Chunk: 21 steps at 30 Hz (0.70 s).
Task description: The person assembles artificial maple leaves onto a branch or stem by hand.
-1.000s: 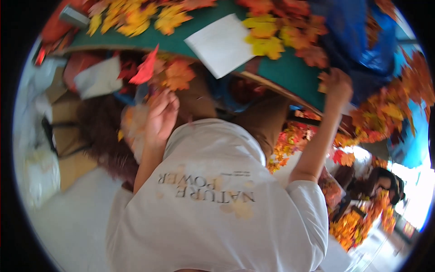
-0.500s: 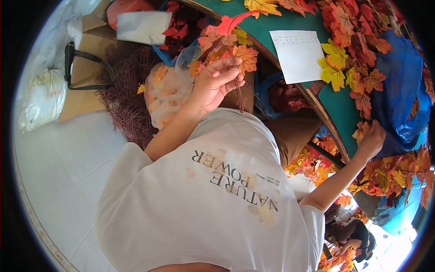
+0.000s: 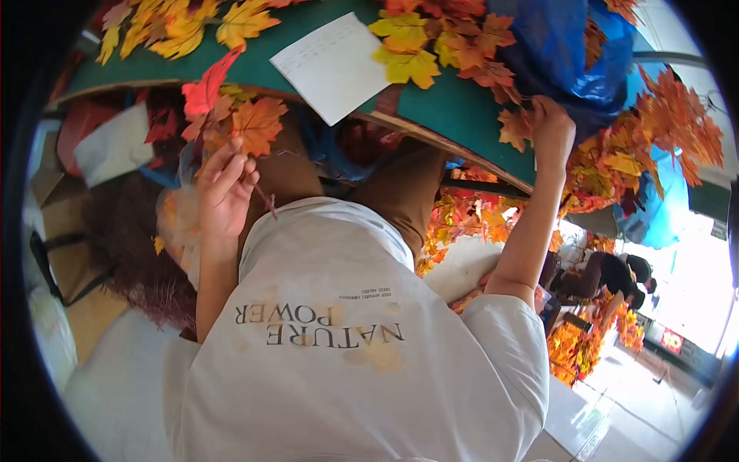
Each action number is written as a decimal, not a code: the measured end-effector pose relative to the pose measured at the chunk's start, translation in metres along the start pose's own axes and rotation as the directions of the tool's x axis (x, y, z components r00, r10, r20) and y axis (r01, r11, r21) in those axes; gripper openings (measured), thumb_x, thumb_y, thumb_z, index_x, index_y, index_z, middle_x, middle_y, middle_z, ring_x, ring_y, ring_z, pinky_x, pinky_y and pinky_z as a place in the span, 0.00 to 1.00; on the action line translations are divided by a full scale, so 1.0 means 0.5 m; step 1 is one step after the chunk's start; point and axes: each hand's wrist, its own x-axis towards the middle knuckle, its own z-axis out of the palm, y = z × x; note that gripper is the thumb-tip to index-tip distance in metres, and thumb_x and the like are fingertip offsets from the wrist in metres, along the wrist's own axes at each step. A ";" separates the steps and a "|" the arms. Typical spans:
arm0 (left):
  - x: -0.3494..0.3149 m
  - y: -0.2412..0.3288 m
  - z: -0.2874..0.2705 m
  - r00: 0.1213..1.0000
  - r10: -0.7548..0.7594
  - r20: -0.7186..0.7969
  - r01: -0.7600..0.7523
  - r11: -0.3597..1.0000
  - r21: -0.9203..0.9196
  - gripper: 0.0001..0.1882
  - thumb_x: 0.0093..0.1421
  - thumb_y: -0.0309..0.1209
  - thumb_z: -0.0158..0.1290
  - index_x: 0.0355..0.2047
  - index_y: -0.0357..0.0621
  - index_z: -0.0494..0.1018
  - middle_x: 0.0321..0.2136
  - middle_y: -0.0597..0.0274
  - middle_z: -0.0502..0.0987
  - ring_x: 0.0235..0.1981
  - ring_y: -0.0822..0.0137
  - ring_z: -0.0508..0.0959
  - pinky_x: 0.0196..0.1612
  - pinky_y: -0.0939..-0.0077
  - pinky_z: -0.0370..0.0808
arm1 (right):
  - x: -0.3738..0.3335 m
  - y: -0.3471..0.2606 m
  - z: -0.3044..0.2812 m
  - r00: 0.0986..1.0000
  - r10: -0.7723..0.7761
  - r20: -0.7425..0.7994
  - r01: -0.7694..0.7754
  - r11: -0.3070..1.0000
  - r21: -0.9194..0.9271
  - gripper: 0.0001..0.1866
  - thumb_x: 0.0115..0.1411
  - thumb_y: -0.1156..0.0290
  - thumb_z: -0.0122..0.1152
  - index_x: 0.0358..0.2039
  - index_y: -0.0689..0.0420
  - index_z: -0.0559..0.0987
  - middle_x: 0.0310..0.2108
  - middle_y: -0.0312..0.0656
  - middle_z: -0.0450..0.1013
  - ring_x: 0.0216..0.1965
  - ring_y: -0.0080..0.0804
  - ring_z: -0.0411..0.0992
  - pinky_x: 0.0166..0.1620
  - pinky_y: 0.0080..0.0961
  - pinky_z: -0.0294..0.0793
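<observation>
My left hand [image 3: 223, 189] is closed around the thin brown stems of an artificial maple-leaf sprig [image 3: 258, 123], held over my lap. Orange leaves and one long red leaf [image 3: 206, 83] stand up above the fingers, and the stem ends hang below. Over at the right, my right hand [image 3: 553, 132] pinches at the end of an orange maple-leaf spray [image 3: 516, 128] on the green table [image 3: 454, 108]. The exact spot between its fingertips is hidden. More orange and yellow leaves [image 3: 412, 50] lie just beyond, beside a blue plastic bag [image 3: 570, 54].
A white sheet of paper [image 3: 331, 69] overhangs the table's wooden edge. Yellow leaves [image 3: 181, 31] lie at the far left. On the left floor are a dark heap of thin stems [image 3: 135, 246] and a cardboard box [image 3: 92, 308]. Another person [image 3: 608, 277] sits at the lower right.
The whole view has swung, so the table and paper appear further left. My left hand still holds the sprig, now more upright. My right hand stays at the leaves beside the blue bag.
</observation>
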 end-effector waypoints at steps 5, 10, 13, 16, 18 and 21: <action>0.009 -0.008 0.004 1.000 -0.021 0.008 0.021 1.000 -0.005 0.14 0.59 0.22 0.49 0.47 0.38 0.71 0.33 0.66 0.73 0.33 0.72 0.73 0.35 0.80 0.72 | -0.011 -0.002 -0.045 0.998 0.005 -0.055 0.000 0.996 0.089 0.09 0.52 0.76 0.57 0.35 0.57 0.79 0.31 0.48 0.73 0.31 0.46 0.73 0.33 0.34 0.74; 0.007 -0.006 0.004 0.999 -0.030 0.030 0.030 1.000 -0.009 0.13 0.59 0.22 0.49 0.46 0.38 0.71 0.32 0.65 0.73 0.33 0.72 0.73 0.35 0.80 0.72 | -0.026 0.024 -0.039 0.996 -0.079 0.029 0.074 0.988 0.135 0.11 0.52 0.76 0.57 0.37 0.59 0.79 0.31 0.49 0.74 0.31 0.45 0.73 0.35 0.34 0.74; 0.006 -0.012 -0.002 0.999 -0.030 0.035 0.030 1.000 -0.005 0.13 0.59 0.22 0.49 0.46 0.38 0.71 0.32 0.65 0.74 0.33 0.71 0.73 0.35 0.80 0.72 | -0.029 0.020 -0.034 0.995 0.026 0.095 -0.032 0.997 0.072 0.12 0.52 0.79 0.56 0.37 0.58 0.79 0.33 0.50 0.74 0.35 0.45 0.74 0.39 0.29 0.74; 0.007 -0.017 -0.004 0.998 -0.048 0.038 0.048 0.999 -0.013 0.13 0.59 0.22 0.49 0.46 0.38 0.71 0.32 0.65 0.74 0.32 0.71 0.73 0.35 0.80 0.72 | -0.043 0.061 0.012 0.987 -0.069 0.148 0.039 0.980 0.196 0.10 0.51 0.76 0.57 0.36 0.61 0.79 0.31 0.51 0.74 0.32 0.46 0.74 0.36 0.33 0.73; 0.007 -0.015 0.002 0.997 -0.054 0.047 0.055 0.998 -0.017 0.13 0.59 0.22 0.49 0.45 0.38 0.71 0.32 0.65 0.74 0.32 0.71 0.73 0.35 0.80 0.72 | -0.049 0.075 0.031 0.965 0.161 0.205 -0.233 0.886 0.401 0.10 0.53 0.75 0.57 0.36 0.62 0.79 0.29 0.52 0.74 0.31 0.47 0.74 0.35 0.34 0.73; 0.006 -0.019 0.002 0.997 -0.059 0.040 0.060 0.998 -0.023 0.13 0.59 0.22 0.49 0.45 0.38 0.71 0.32 0.65 0.74 0.32 0.71 0.73 0.35 0.80 0.71 | -0.048 0.069 0.019 0.959 0.130 0.250 -0.234 0.863 0.448 0.09 0.55 0.72 0.55 0.34 0.62 0.79 0.27 0.53 0.75 0.29 0.48 0.74 0.34 0.33 0.73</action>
